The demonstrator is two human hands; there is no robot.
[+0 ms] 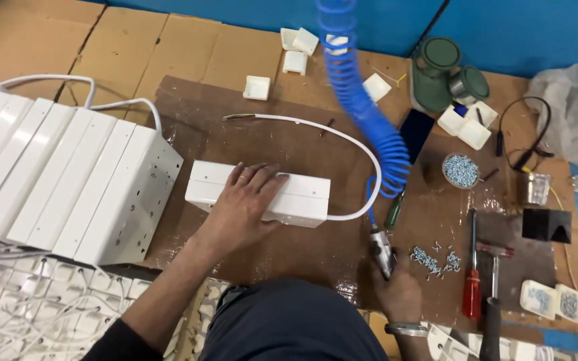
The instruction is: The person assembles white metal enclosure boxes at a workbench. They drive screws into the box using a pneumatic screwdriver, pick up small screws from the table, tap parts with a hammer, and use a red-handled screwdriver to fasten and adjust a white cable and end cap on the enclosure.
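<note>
My left hand [243, 204] lies flat on top of a long white metal box [302, 195] in the middle of the brown board, fingers spread. A white cable [359, 144] runs from the box's right end and loops back to bare wire ends. My right hand [396, 291] grips a pneumatic screwdriver [380, 249] low on the board, right of the box. A blue coiled air hose [362, 100] climbs from the tool to the top of the view.
A row of white metal boxes [68, 180] lies at left, with tangled white cables [28, 301] below. Loose screws [433, 261], a screw cup [461, 170], a red-handled screwdriver [471, 287], a hammer [493, 294], white plastic caps [257, 87] and green containers [446, 73] surround the board.
</note>
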